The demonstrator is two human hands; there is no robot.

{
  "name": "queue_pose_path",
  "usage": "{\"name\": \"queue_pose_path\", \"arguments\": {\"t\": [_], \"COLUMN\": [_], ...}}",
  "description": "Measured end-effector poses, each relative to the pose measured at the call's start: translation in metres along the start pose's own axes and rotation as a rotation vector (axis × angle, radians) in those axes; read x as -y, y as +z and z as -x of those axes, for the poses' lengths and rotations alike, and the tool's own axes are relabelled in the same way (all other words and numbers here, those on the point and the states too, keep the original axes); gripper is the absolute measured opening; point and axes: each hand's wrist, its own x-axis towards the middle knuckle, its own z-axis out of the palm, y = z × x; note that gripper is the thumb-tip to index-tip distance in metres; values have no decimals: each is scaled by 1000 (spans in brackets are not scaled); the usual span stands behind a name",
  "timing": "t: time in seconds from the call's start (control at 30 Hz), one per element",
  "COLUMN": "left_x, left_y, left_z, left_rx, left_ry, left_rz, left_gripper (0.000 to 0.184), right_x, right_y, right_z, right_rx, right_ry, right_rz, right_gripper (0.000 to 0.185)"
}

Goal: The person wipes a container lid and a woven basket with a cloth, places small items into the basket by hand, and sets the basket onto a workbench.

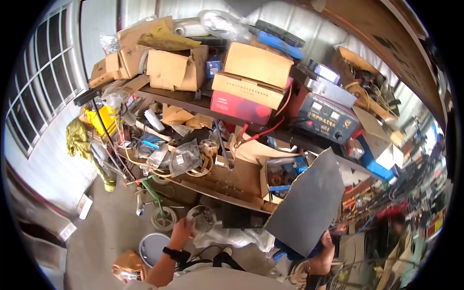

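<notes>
My left hand [181, 231], with a dark band at the wrist, is closed on the rim of a clear round container [203, 220]. Small dark bits show inside the container. In my right hand [323, 255] is a large dark grey sheet [309, 203] with a rough, yellowish torn edge, held up at its lower right corner by the thumb. Something blue [279, 254] shows beneath the sheet, and I cannot make out what it is. The fingers of my right hand are mostly hidden behind the sheet.
A cluttered shelf holds cardboard boxes [174, 67], a red box [241, 107] and a black device with dials [323, 118]. Bags and red-handled pliers [261, 134] lie on the lower shelf. A small wheel [164, 218] and a grey round lid [153, 247] are on the floor.
</notes>
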Motion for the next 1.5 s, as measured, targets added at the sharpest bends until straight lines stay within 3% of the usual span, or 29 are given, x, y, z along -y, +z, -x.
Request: {"name": "queue_pose_path", "arguments": {"t": [0.1,0.37,0.53,0.6,0.63,0.7,0.77,0.8,0.9,0.97,1.13,1.2,1.23,1.33,1.5], "left_x": [13,27,38,59,62,51,46,49,44,47,52,51,54,69,75], "left_y": [-14,-21,-47,-64,-71,-84,-94,-104,-128,-141,-174,-182,-187,-199,-210], "left_z": [4,46,33,37,35,40,39,38,30,24,15,13,9,0,-22], "left_rx": [-159,-485,-581,-611,-628,-668,-678,-694,-706,-728,-729,-758,-743,-703,-685], "left_ry": [-63,-51,8,0,4,-12,-16,-23,-44,-30,-17,-42,-47,-65,-52], "left_rz": [76,-5,97,133,156,176,242,225,174,166,254,281,275,257,176], "left_gripper": [39,37,39,41,41,42,46,47,51,50,46,44,43,42,42], "right_x": [23,46,26,-9,-27,-42,-40,-57,-121,-138,-170,-165,-173,-175,-151], "right_y": [18,140,276,320,340,378,441,461,519,570,585,602,612,615,579], "right_z": [-34,-92,-119,-159,-188,-193,-158,-183,-268,-270,-303,-281,-302,-300,-252], "right_rx": [54,329,717,761,971,1093,718,781,1011,787,987,788,809,597,686], "right_ry": [42,161,229,461,502,307,198,61,-729,-95,-457,201,167,378,253], "right_rz": [-23,132,156,-40,-81,50,168,300,775,413,841,375,396,216,199], "right_gripper": [48,41,27,32,29,28,37,44,68,56,33,35,35,31,24]}}
